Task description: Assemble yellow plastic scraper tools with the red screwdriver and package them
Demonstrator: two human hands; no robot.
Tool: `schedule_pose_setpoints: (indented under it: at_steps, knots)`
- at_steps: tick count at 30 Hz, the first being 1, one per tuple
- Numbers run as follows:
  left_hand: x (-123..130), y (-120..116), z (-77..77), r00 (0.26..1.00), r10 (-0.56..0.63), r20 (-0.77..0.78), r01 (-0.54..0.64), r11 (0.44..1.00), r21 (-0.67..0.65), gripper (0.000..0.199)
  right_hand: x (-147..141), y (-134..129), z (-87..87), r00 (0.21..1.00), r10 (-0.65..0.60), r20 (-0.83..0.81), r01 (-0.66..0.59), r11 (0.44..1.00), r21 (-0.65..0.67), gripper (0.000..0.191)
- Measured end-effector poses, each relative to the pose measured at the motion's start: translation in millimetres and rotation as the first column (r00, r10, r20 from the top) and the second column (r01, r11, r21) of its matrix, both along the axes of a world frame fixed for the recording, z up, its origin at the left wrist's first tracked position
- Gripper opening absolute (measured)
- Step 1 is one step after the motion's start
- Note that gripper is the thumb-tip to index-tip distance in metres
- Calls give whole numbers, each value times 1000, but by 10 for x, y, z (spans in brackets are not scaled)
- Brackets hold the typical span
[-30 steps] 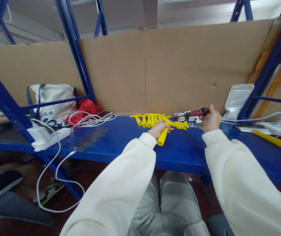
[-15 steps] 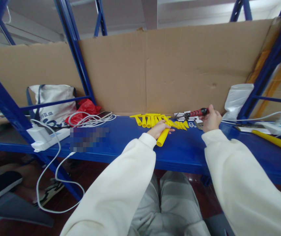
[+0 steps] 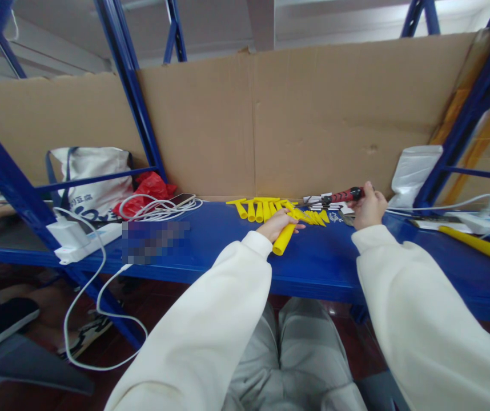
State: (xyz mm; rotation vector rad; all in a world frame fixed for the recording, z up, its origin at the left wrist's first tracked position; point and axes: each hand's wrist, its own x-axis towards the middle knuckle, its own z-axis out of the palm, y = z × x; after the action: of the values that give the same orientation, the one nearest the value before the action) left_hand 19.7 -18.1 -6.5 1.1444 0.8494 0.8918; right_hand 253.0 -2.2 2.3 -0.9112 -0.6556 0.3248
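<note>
A crooked push could make my screwdriver (image 3: 342, 196) slip.
Over the counter (image 3: 228, 242), my left grip (image 3: 276, 224) curls tight round a yellow tube (image 3: 284, 238); my right grip (image 3: 370, 208) holds the screwdriver's end. Its tip is hard to see.

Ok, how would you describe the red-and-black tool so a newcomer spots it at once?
Find the brown cardboard panel standing at the back of the blue table. Near its foot, right of the yellow pieces, the right hand grips one end of the tool. Its red handle with black markings sets it apart from the yellow pieces.
</note>
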Motion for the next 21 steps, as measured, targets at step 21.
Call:
schedule_pose_setpoints:
  at_steps: [21]
  knots:
    - [-19,56,12,990,138,-42,-138,990,-8,71,-119,-130,48,978,154,143,-180,966,187,47]
